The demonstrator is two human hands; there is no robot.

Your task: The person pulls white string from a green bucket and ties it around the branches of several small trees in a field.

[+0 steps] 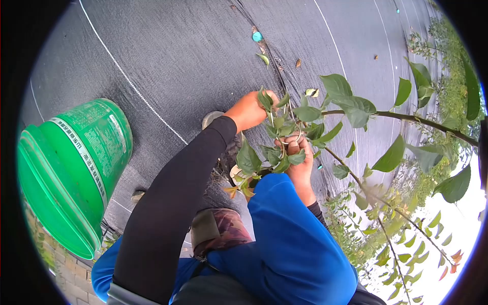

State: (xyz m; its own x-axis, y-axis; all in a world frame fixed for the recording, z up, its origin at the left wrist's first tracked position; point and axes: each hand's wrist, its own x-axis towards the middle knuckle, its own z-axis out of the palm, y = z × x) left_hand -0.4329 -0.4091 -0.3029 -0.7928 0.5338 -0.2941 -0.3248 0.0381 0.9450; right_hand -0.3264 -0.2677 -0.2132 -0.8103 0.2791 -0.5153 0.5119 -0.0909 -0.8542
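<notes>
My left hand [252,110], in a black sleeve, is closed around a leafy shoot [281,121]; leaves cover part of its fingers. Just below and to the right, my right hand [300,161] has its fingers curled in among the same leaves. A thin pale strand [298,138] loops at those fingertips, and I cannot make out whether it is a tie or a stem. Green leaves hide much of the space between both hands. A longer branch [406,118] runs from the shoot area to the right edge.
A green bucket [76,168] with a printed white band stands at left. Black woven ground cover [168,56] with white lines spreads beneath, with a teal disc [257,36] and fallen leaves on it. My blue-clad knee [300,239] is close below my right hand. Thinner branches [386,203] reach lower right.
</notes>
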